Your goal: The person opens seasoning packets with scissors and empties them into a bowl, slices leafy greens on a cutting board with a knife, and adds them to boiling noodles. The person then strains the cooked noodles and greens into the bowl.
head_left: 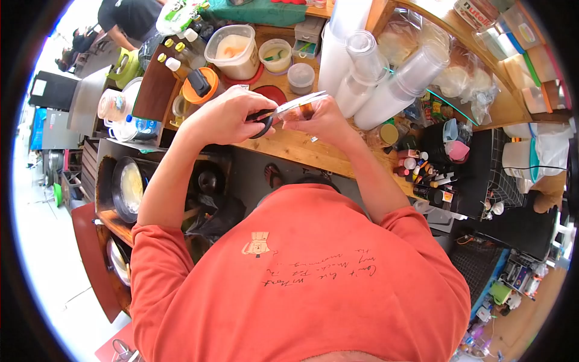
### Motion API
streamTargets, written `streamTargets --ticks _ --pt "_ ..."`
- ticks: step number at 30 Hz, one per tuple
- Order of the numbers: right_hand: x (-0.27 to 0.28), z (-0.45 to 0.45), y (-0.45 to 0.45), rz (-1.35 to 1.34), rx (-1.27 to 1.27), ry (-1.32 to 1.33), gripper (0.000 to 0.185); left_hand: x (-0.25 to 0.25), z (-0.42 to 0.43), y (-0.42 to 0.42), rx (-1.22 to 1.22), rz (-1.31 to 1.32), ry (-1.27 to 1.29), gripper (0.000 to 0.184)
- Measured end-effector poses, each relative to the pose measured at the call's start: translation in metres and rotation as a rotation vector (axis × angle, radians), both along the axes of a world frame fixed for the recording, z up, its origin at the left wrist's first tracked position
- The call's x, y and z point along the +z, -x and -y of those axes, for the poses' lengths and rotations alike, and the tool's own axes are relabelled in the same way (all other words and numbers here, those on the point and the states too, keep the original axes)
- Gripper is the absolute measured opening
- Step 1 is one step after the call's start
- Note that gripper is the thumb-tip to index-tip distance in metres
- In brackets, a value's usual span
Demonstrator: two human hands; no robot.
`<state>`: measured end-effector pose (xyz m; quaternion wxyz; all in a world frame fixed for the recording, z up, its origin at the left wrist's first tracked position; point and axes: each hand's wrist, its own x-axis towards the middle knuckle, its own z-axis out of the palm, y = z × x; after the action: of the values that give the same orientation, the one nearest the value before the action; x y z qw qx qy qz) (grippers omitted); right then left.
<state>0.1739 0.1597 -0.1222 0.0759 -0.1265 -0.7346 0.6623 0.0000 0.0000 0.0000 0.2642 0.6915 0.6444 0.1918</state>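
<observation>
Head camera: the left hand (226, 117) grasps a pair of scissors (263, 124) by its black handles, while the right hand (325, 122) pinches a small, shiny packet (303, 111) with reddish-brown contents — the blades lying across it, though whether they are open cannot be told. Both hands are above the near edge of a wooden counter (313, 152). Just beyond the left hand stands a container with an orange lid (201, 85); farther ahead are a square tub (232, 53), a round tub (275, 55) and a small lidded cup (300, 78). Past the right hand — stacked clear plastic cups (367, 75), with a jar (386, 134) nearer its wrist. Well left of the left hand, a pan (129, 188) holds something pale; beyond, a person in dark clothing (129, 19) leans.
</observation>
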Motion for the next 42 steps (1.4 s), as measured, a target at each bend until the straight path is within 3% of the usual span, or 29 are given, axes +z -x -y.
streamTargets --ticks 6,15,18,20,24,27,29,31,33,34,35,37,42 --pt "-0.013 0.001 -0.001 -0.017 -0.013 0.009 0.017 -0.016 0.003 -0.004 0.016 -0.027 0.003 0.037" --pt "-0.084 -0.016 -0.01 -0.032 -0.201 0.084 0.02 -0.059 0.008 -0.014 0.031 -0.008 -0.144 0.038" --pt "-0.119 -0.025 -0.016 -0.063 -0.283 -0.001 0.014 -0.086 0.034 -0.02 0.197 0.103 -0.064 0.037" --pt "-0.129 -0.029 -0.019 0.002 -0.333 -0.139 0.016 -0.136 0.06 -0.02 0.296 0.155 0.055 0.037" --pt "-0.121 -0.01 -0.008 -0.023 -0.358 -0.01 0.03 -0.235 0.076 -0.044 0.534 -0.006 0.353 0.036" --pt "-0.125 0.003 0.021 0.101 -0.171 -0.194 0.025 -0.298 0.065 -0.052 0.497 -0.133 0.244 0.018" --pt "-0.128 0.02 0.049 0.368 0.049 0.208 0.026 -0.333 0.054 -0.057 0.543 -0.213 0.195 0.013" --pt "-0.136 0.036 0.075 0.418 0.072 0.346 0.022 -0.338 0.042 -0.062 0.59 -0.296 0.148 0.011" --pt "-0.162 0.041 0.105 0.542 0.022 0.921 0.017 -0.333 0.034 -0.065 0.667 -0.336 0.289 0.015" --pt "-0.165 0.041 0.115 0.621 -0.058 1.051 0.017 -0.333 0.034 -0.068 0.67 -0.423 0.269 0.015" --pt "-0.169 0.04 0.124 0.628 -0.05 1.049 0.017 -0.334 0.036 -0.066 0.679 -0.421 0.273 0.015" --pt "-0.183 0.034 0.132 0.646 -0.077 1.296 0.021 -0.317 0.041 -0.063 0.538 -0.427 0.259 0.014" --pt "-0.192 0.022 0.138 0.642 -0.097 1.645 0.035 -0.308 0.035 -0.042 0.542 -0.254 0.252 0.012"
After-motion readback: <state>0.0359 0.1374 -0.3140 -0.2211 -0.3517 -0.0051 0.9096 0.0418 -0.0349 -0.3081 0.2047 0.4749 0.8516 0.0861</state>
